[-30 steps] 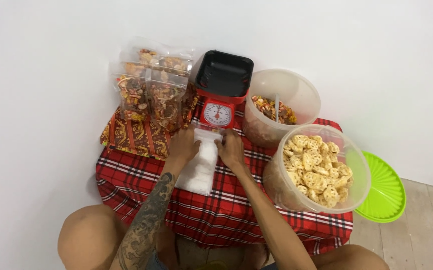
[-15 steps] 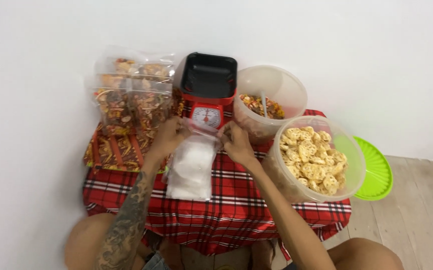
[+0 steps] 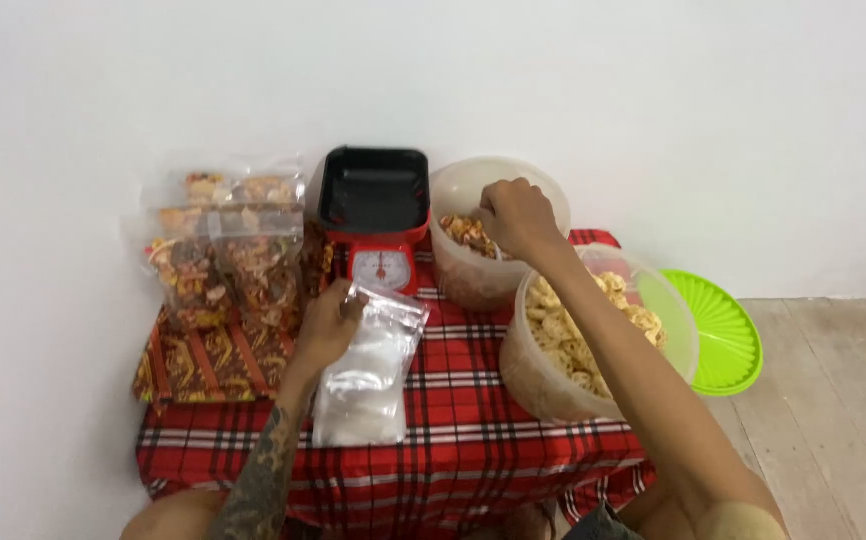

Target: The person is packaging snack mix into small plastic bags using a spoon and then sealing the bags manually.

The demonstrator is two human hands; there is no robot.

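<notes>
A: Where are the hands?

B: The left hand (image 3: 325, 325) rests on the top edge of a stack of clear, flat plastic pouches (image 3: 368, 365) lying on the red-and-white checked tablecloth (image 3: 473, 450). Its fingers curl over the uppermost pouch's mouth; whether they pinch it or only press on it, I cannot tell.

A: And the other one?

B: The right hand (image 3: 515, 215) is raised over the translucent round plastic tub of mixed orange-brown snacks (image 3: 473, 270), standing at the back of the table against the wall. The fingers are closed into a loose fist above the snacks. What sits inside that fist is hidden, so I cannot tell whether it holds anything.

A: What surrounds them?

B: Just beside the pouches, behind them, stands a red kitchen scale with a black square tray (image 3: 375, 215), its dial facing the person. Left of it lie filled clear bags of mixed snacks (image 3: 218, 250), piled up. The forearm crosses a larger translucent tub of pale ring-shaped crackers (image 3: 563, 345) at the table's right. A bright green ribbed round lid (image 3: 718, 330) lies on the wooden floor beyond it.
</notes>
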